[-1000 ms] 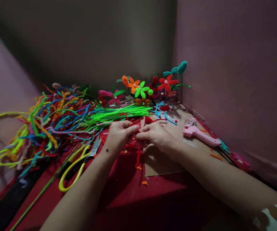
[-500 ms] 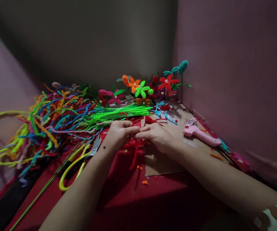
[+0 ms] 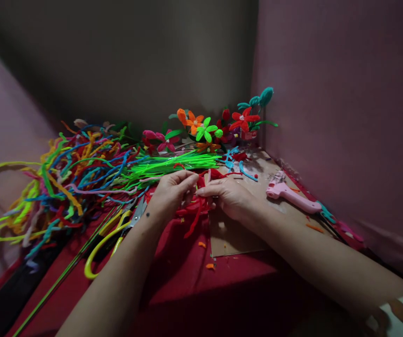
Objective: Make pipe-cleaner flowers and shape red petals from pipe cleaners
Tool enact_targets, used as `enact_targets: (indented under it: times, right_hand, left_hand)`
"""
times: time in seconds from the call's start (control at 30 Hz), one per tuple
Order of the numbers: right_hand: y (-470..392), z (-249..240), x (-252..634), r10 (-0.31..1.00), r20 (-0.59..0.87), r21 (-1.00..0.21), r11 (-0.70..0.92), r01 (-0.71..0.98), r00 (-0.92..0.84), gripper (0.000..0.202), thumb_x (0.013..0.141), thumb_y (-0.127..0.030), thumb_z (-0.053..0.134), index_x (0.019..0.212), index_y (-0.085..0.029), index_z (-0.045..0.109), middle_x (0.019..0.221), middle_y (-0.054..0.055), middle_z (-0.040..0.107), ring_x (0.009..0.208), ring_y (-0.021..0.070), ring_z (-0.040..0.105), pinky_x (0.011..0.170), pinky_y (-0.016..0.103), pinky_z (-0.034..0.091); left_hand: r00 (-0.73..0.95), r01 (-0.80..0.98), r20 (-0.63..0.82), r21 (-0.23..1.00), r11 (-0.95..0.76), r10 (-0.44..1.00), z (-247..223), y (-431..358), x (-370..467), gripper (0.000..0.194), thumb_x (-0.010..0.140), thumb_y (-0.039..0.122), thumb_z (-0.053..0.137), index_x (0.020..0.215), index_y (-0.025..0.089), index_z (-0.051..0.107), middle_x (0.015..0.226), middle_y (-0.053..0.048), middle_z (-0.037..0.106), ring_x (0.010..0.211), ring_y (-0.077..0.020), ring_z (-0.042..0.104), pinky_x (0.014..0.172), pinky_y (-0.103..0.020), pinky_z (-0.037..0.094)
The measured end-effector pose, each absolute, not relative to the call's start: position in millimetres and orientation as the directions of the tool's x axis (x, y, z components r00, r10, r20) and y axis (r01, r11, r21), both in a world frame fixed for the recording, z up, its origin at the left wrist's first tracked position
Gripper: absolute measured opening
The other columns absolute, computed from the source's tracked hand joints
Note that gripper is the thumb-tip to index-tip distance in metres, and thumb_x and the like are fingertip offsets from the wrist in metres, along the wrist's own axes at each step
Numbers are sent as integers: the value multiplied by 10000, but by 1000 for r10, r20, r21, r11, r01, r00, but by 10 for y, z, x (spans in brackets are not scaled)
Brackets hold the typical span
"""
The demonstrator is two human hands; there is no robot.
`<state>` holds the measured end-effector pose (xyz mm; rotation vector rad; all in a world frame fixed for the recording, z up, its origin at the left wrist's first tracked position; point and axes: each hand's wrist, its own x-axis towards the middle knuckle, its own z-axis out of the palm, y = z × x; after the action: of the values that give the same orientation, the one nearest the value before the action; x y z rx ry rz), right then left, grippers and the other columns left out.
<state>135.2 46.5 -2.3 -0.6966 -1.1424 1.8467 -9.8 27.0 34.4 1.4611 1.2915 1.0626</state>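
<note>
We pinched the red fuzzy strip (image 3: 193, 225) in our right hand (image 3: 227, 196); we could not tell whether our left hand (image 3: 176, 188), fingers curled just beside it, also gripped it. The strip hung below both hands, near the cardboard (image 3: 240, 241).

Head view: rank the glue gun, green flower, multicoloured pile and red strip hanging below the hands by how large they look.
1. Pile
2. Glue gun
3. Green flower and red strip: too close to rank; the strip's upper part is unclear.
</note>
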Motion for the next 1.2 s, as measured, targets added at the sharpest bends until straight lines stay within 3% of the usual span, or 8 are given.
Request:
enact_targets:
  times: [0.1,0.27,0.37,0.47,0.6,0.87,1.03,1.2]
  right_hand:
    - [524,-8,1355,908,-101,-822,-307,-480,-407,87,544,-122,674,526,-143,591,517,-9,564,491,82,456,497,234,337]
    - [585,39,1362,930,-139,-735,-328,-594,-341,78,586,-102,639,557,-152,586,529,-4,573,539,95,484,541,239,378]
    - [586,55,1361,928,-150,-715,-340,-612,-340,85,603,-87,618,562,-152,584,533,-5,571,543,92,485,545,236,375]
    - [583,49,1357,916,-164,-705,-369,-606,-367,83,614,-97,613,565,-153,577,522,-8,558,537,94,487,546,242,376]
    - [589,30,1343,891,-235,-662,-439,-608,-388,120,634,-86,592,542,-151,550,484,-15,530,492,87,463,510,237,362]
    - [637,41,1366,838,-356,-510,-545,-665,-413,182,667,-16,539,537,-141,514,454,-23,537,426,78,456,424,197,344]
    - [698,11,1391,801,-362,-503,-599,-624,-477,168,692,-49,522,560,-151,506,458,-19,529,409,79,414,398,195,320]
    - [692,25,1387,826,-334,-507,-564,-652,-454,148,665,-52,547,560,-152,517,467,-26,521,436,73,427,434,195,342]
  left_hand:
    - [80,209,185,958,-198,979,320,303,-144,177,715,278,626,852,167,613,561,48,512,408,-48,395,394,-172,294]
    - [260,351,370,824,-445,892,329,277,-132,74,721,167,618,789,161,645,721,-3,567,639,-95,528,600,-210,432]
    - [377,520,573,519,-678,728,279,265,-94,108,751,160,600,839,174,661,811,-32,564,753,-123,551,656,-222,451]
    - [442,652,733,134,-746,517,169,279,-84,162,775,143,582,908,190,662,846,-40,564,747,-109,557,621,-198,457]
    - [573,610,770,-171,-774,282,57,260,-82,263,790,75,543,1032,156,609,922,-89,627,815,-149,596,708,-258,492]
    - [644,514,712,-128,-848,282,69,95,-4,406,774,68,575,1172,126,516,992,-110,652,876,-174,610,750,-290,527]
    - [751,440,621,-220,-871,223,74,140,-46,368,814,65,510,1179,109,522,1112,-168,617,1019,-232,574,819,-378,514]
    - [749,474,599,-188,-860,282,79,183,-41,354,838,68,473,1186,118,516,1097,-153,620,1032,-218,563,860,-387,488]
